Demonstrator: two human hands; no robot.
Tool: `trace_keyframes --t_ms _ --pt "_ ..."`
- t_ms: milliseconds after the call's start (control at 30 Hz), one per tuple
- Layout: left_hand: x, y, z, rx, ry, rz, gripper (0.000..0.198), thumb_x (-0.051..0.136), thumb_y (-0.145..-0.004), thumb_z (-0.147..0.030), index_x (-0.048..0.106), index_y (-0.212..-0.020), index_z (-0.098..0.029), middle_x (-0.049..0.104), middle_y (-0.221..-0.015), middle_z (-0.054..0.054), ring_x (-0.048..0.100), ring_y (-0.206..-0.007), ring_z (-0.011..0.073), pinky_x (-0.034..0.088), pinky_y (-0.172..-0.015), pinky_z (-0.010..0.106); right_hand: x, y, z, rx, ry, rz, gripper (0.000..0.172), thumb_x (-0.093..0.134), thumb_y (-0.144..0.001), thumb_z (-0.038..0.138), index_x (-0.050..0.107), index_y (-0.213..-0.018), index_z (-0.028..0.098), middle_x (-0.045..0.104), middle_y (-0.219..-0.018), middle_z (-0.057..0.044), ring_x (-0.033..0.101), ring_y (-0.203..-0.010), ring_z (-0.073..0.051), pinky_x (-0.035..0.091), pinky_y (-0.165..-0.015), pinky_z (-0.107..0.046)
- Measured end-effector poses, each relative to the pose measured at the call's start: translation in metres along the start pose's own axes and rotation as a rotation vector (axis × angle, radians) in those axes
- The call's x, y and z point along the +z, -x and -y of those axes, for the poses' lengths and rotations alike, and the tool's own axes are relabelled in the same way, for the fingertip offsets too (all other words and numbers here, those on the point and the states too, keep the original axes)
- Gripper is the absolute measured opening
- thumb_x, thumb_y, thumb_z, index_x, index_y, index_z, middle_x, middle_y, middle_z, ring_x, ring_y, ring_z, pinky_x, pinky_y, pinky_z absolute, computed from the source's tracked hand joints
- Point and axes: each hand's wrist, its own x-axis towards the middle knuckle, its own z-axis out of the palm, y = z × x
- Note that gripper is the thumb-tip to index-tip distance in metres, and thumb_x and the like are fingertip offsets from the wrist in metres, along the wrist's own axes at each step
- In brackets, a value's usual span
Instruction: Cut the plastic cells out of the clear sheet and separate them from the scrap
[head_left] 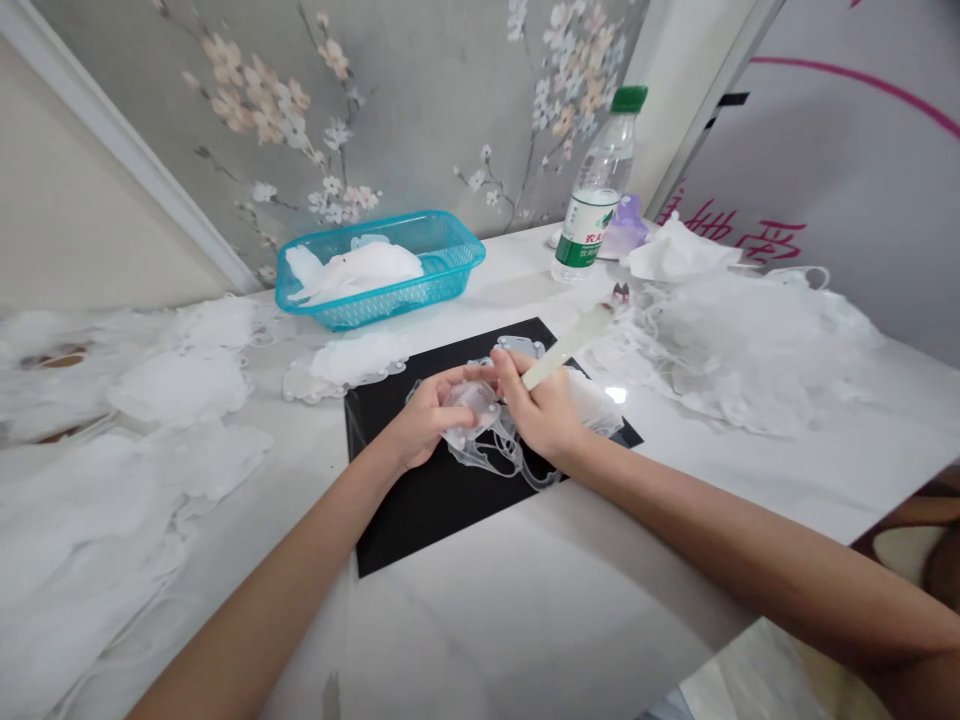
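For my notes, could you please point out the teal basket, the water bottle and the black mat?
Teal basket [360, 310], head view, front wall.
Water bottle [604, 160], head view, clear upper body.
Black mat [420, 510], head view, bare lower part.

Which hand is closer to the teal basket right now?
Left. The left hand sits in front of the teal plastic basket, apart from it; the right hand is farther off, front and to its right.

“农夫” on the bottle label [579, 232]
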Motion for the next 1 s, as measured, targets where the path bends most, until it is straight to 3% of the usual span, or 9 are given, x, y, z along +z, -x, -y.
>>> trace_keyframes --t_ms 133,367,833,1000 --pt "-0.0003 0.0003 0.0006 0.004 0.017 0.016 0.053 0.063 -0.051 -0.002 0.069 -0.101 -0.017 0.068 -0.094 0.003 0.059 -0.080 0.0136 0.044 -0.070 0.021 -0.0010 0.0012 0.0005 0.062 -0.125 -0.102 0.047 0.035 -0.096 0.043 0.040 -0.055 0.019 0.042 -0.050 0.003 0.044 -0.048 -0.010 0.034 -0.050 -0.025" --pt "-0.0005 0.0008 0.0013 -0.001 0.019 0.004 0.053 0.064 -0.050 -0.003 0.069 -0.101 -0.018 0.068 -0.095 0.003 0.059 -0.084 0.0160 0.043 -0.074 0.024 0.0019 0.0043 0.0012 0.141 -0.250 -0.165 0.048 0.038 -0.094 0.048 0.043 -0.055 0.020 0.042 -0.050 0.003 0.043 -0.046 -0.009 0.039 -0.047 -0.023" --pt "-0.0009 0.0003 0.0014 0.020 0.030 0.048 0.056 0.062 -0.051 -0.002 0.069 -0.104 -0.019 0.069 -0.092 0.002 0.059 -0.075 0.0110 0.044 -0.066 0.019 0.0017 0.0006 0.0013 0.070 -0.096 -0.099 0.045 0.035 -0.095 0.045 0.043 -0.058 0.020 0.048 -0.053 0.001 0.048 -0.051 -0.011 0.036 -0.052 -0.026" --pt "-0.0022 0.0001 0.0030 0.045 -0.021 0.048 0.057 0.062 -0.053 -0.003 0.068 -0.108 -0.019 0.068 -0.090 0.002 0.059 -0.077 0.0132 0.044 -0.065 0.020 0.0014 0.0009 0.0019 0.077 -0.029 -0.035 0.044 0.034 -0.095 0.046 0.041 -0.060 0.021 0.047 -0.054 0.001 0.046 -0.051 -0.012 0.034 -0.051 -0.026"
